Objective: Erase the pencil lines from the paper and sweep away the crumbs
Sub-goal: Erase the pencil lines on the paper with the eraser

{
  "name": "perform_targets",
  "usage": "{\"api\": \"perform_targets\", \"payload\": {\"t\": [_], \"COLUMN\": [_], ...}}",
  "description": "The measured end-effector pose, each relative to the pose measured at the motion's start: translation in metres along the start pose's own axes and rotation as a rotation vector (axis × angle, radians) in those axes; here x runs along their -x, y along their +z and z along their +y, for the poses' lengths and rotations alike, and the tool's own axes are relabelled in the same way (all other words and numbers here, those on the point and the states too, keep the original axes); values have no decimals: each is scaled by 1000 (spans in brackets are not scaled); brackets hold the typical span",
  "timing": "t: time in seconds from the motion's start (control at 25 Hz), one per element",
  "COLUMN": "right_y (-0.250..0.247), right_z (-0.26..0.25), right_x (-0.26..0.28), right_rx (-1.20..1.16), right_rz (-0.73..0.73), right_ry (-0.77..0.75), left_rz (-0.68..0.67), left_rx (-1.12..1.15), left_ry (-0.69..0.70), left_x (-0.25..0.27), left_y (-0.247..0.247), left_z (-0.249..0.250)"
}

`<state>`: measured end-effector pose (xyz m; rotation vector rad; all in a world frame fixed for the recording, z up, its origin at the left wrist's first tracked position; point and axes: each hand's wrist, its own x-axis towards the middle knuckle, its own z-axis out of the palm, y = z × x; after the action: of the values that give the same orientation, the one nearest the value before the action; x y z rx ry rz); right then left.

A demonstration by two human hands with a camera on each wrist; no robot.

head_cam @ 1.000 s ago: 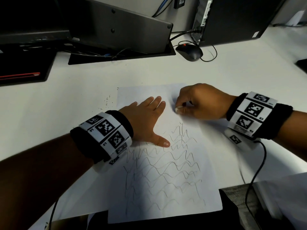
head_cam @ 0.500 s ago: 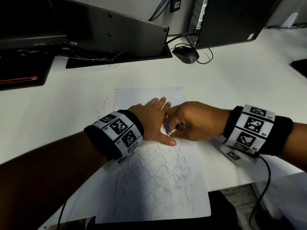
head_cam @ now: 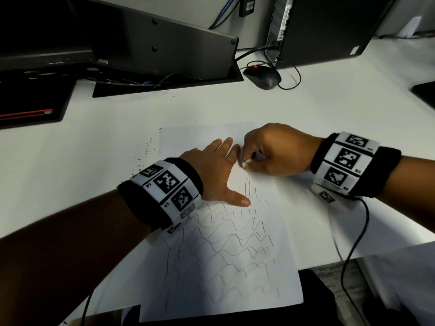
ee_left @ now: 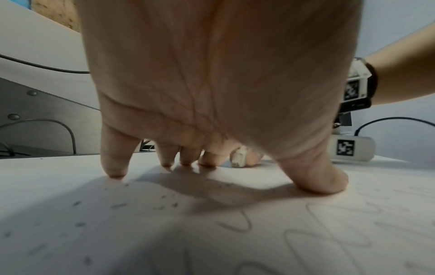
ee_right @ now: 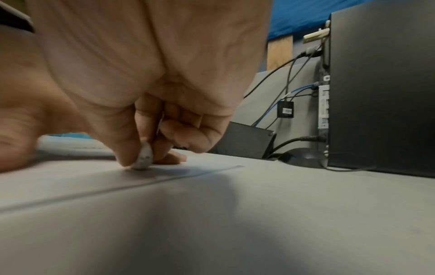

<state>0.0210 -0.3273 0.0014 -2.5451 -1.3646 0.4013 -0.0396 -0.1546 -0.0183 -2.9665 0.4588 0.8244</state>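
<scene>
Paper lies flat on the white desk, its near half covered with wavy pencil lines, its far strip bare. From the sheet's middle, the left hand sits at about 11 o'clock, fingers straight and spread, fingertips and thumb pressed on the sheet. The right hand is at about 1 o'clock, just beside the left forefinger, its fingers curled and pinching a small white eraser whose greyed tip touches the paper. Dark crumbs are scattered on the desk off the sheet's far left corner, at roughly 10 o'clock, and more specks lie on the paper under the left palm.

Both wrists carry bands with black-and-white square code marks; the tiny characters beside them are too small to read. At 12 o'clock a black mouse with a red light rests beside a dark computer tower; the tower's white labels are illegible. A monitor base stands at 11 o'clock. Most of the eraser is hidden inside the right fingers, and the right-wrist view is blurred with motion
</scene>
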Motion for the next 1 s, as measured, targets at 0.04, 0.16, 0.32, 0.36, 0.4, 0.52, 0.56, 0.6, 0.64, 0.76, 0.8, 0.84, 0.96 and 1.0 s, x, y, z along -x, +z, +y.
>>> {"api": "perform_targets", "payload": {"t": [0.04, 0.16, 0.32, 0.36, 0.4, 0.52, 0.56, 0.6, 0.64, 0.76, 0.8, 0.84, 0.96, 1.0], "right_y": [2, 5, -1, 0, 3, 6, 5, 5, 6, 6, 4, 1, 2, 5], "right_z": [-1, -9, 3, 1, -3, -5, -2, 0, 0, -6, -3, 0, -2, -7], "right_x": [2, 10, 1, 3, 5, 13, 14, 14, 15, 15, 12, 10, 7, 10], "right_rx": [-16, -110, -53, -55, -62, -91, -94, -94, -95, -87, -69, -49, -36, -51], "right_rz": [-28, -148, 14, -2, -49, -79, -29, 7, 13, -96, -89, -53, -12, -55], "right_ry": [-27, -90, 8, -16, -51, -55, -25, -4, -2, -57, -44, -14, 2, -37], "left_rz": [-1, -3, -3, -2, -2, -1, 1, 3, 1, -4, -4, -2, 10, 5], "left_rx": [3, 5, -10, -9, -6, -13, -13, -10, -8, -14, -17, -18, -16, -10], "left_ry": [-1, -2, -9, -10, -11, -15, -19, -23, -24, -21, -22, -21, -23, -23], "left_x": [0, 0, 1, 1, 1, 1, 1, 0, 0, 2, 2, 2, 1, 1], "left_y": [0, -1, -1, -1, -1, -1, -1, -1, -1, -2, -2, -2, -1, -1], "left_z": [0, 0, 2, 2, 1, 1, 1, 1, 1, 1, 1, 1, 1, 1]}}
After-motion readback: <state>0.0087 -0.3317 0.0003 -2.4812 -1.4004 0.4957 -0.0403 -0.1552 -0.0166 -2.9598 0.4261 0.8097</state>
